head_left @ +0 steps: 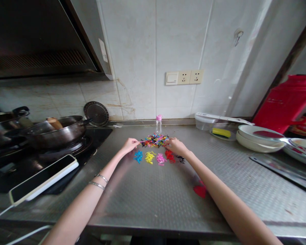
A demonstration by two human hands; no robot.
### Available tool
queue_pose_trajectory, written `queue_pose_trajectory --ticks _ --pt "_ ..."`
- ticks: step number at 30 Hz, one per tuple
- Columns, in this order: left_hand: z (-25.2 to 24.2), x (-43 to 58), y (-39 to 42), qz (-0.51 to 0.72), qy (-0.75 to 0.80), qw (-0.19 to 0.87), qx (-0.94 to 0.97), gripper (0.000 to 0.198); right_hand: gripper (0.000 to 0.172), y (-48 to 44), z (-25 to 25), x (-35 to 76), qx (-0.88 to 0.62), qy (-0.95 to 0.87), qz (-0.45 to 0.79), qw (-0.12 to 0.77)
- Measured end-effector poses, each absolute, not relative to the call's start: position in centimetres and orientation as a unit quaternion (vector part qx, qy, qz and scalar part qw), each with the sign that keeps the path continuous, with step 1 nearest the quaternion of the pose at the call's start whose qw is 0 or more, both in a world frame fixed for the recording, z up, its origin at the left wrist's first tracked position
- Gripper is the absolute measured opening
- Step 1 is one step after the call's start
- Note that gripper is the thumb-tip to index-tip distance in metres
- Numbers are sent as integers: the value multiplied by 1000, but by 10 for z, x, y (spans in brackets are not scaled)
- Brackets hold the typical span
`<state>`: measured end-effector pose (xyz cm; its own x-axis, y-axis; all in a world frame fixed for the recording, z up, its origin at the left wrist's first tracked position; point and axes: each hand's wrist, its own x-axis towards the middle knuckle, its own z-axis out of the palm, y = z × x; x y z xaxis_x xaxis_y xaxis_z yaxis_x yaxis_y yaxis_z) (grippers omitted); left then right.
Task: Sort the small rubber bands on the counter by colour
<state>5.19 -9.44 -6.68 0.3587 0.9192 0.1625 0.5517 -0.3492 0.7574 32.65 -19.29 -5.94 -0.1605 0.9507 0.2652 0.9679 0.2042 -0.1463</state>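
Note:
A mixed heap of small coloured rubber bands (pixel 156 140) lies on the steel counter. My left hand (pixel 130 144) reaches its left edge with thumb and finger pinched together; anything between them is too small to make out. At the heap's right edge, my right hand (pixel 176 146) has its fingers curled in and closed, their tips partly hidden. Nearer me, sorted by colour, lie a blue pile (pixel 138 156), a yellow pile (pixel 150 157), a pink pile (pixel 160 159), a red pile (pixel 170 157) and a black pile (pixel 180 159). Behind the heap stands a clear bottle with a pink cap (pixel 158 124).
On the left are a gas stove with a steel pan (pixel 53 134) and a cabled phone (pixel 44 178). To the right stand white bowls (pixel 257 144), a yellow sponge (pixel 221 132), a knife (pixel 283 172) and a red thermos (pixel 283 102). A red piece (pixel 200 191) lies beside my right forearm.

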Motion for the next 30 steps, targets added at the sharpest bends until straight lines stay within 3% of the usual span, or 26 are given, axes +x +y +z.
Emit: queue_pose_trajectory --ticks 15,20,30 --pt "-69 59 -101 275 448 289 800 29 20 -189 -58 330 -631 -759 -8 160" --pt "-68 59 -106 253 444 219 831 26 17 -185 -42 350 -620 -758 52 194" --pt "-64 70 -112 225 483 126 837 22 19 -189 -38 352 -582 -779 195 128"
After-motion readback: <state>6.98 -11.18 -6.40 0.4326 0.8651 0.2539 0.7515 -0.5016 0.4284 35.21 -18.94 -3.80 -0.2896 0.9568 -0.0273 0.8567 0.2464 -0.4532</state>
